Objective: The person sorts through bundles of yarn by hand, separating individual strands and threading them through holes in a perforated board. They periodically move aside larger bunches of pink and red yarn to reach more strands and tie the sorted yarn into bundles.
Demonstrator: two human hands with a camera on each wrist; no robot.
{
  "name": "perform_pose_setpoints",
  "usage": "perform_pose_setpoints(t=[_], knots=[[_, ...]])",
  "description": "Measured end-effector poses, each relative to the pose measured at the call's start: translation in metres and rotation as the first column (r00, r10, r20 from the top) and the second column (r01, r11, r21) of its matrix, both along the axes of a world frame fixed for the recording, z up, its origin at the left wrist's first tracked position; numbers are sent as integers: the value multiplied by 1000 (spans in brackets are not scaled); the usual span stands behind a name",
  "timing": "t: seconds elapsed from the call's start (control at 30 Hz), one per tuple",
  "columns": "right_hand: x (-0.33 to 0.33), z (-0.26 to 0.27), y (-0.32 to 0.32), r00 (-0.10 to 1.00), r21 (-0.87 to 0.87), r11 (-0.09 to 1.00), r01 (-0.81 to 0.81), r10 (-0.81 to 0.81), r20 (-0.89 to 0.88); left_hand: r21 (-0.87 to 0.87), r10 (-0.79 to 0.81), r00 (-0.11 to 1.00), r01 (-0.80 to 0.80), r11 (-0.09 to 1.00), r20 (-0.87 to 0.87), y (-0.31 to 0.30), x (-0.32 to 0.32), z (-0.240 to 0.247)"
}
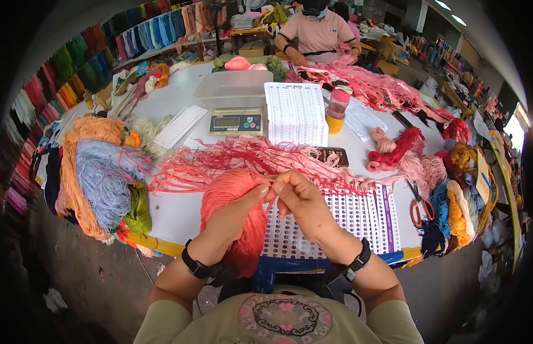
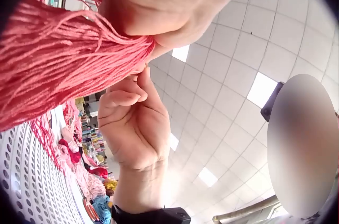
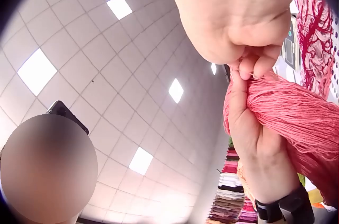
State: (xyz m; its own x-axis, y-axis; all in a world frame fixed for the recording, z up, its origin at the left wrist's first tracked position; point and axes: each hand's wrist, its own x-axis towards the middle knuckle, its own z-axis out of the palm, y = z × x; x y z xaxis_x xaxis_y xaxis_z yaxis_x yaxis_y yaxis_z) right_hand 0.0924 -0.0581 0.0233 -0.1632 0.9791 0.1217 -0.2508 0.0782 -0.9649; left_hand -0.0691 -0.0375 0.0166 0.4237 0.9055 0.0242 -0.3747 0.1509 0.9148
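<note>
A thick coral-pink skein of yarn (image 1: 223, 186) hangs over the near edge of the table. My left hand (image 1: 231, 221) grips it near its top end, fingers wrapped by the strands and thumb pointing to the right. Fingertips of my right hand (image 1: 306, 203) pinch at the strands at that end, meeting the left thumb and forefinger. In the left wrist view the skein (image 2: 63, 65) fans out from under the left palm. The right wrist view shows the right fingers (image 3: 254, 65) curled in close over the left thumb; what fine strand they pinch is mostly hidden.
Loose pink and red yarn (image 1: 238, 157) lies across the table behind a perforated white board (image 1: 358, 223). Farther back are a digital scale (image 1: 236, 121), a printed sheet (image 1: 296, 114) and a jar (image 1: 337, 112). Red-handled scissors (image 1: 421, 209) lie right. Another person (image 1: 318, 34) works opposite.
</note>
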Motion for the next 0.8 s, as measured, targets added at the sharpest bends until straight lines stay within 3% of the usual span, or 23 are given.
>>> perform_pose_setpoints(t=[0.07,0.13,0.17,0.2,0.23,0.27,0.33,0.37,0.4,0.47,0.5,0.53,0.57,0.6,0.63,0.67,0.7,0.73,0.77,0.8], knots=[[1,3,0,998,-43,998,37,-39,-53,-17,-11,1000,10,1000,-22,-1,-1,-2],[4,6,-3,991,-96,993,71,-81,-102,358,-29,999,18,933,25,-5,-6,-6],[9,7,-4,990,-195,978,-74,48,-135,348,-28,999,18,937,25,-4,-8,-4],[13,6,-6,968,-290,932,-218,170,-182,153,-13,993,-6,988,121,-1,-11,3],[18,-2,-5,958,-270,922,-278,246,-146,-54,24,977,-13,998,210,1,-15,9],[23,-3,-6,985,-205,966,-156,138,-101,-71,27,978,-12,997,208,1,-27,14],[50,-8,3,995,-58,994,96,-98,-35,-261,-312,895,400,879,320,5,-68,21],[72,-13,10,975,18,975,222,-221,-19,-236,-239,899,339,911,367,9,-90,9],[84,-6,9,911,-75,935,347,-355,-211,-216,-168,896,275,937,411,13,-111,-3],[139,-15,-1,836,-193,952,239,-302,-457,-210,91,920,-9,978,382,15,-137,12],[192,-40,-2,867,-85,992,96,-125,-483,-233,196,896,-107,967,398,24,-162,11],[219,-39,-10,829,-141,943,300,-331,-451,-256,299,861,-206,945,411,32,-194,8],[261,-40,-16,852,-69,920,386,-384,-357,-303,367,776,-237,923,512,36,-233,4],[290,-26,-24,691,-47,736,675,-654,-307,-350,428,677,-259,900,598,39,-258,1],[379,-53,-74,689,-54,735,676,-656,-308,-352,429,681,-260,899,594,36,-257,10],[444,-55,-55,668,161,649,744,-714,-210,-250,436,685,-358,899,584,30,-251,26],[425,-55,-50,667,157,649,744,-716,-206,-144,444,686,-450,882,576,24,-241,35],[379,-47,-33,523,306,516,800,-850,64,-138,342,708,-330,934,617,28,-221,33],[337,-40,-17,286,480,398,782,-913,291,-125,237,715,-206,970,658,34,-194,29],[318,-63,3,559,339,635,694,-772,302,-168,174,755,-86,982,633,41,-166,20]])
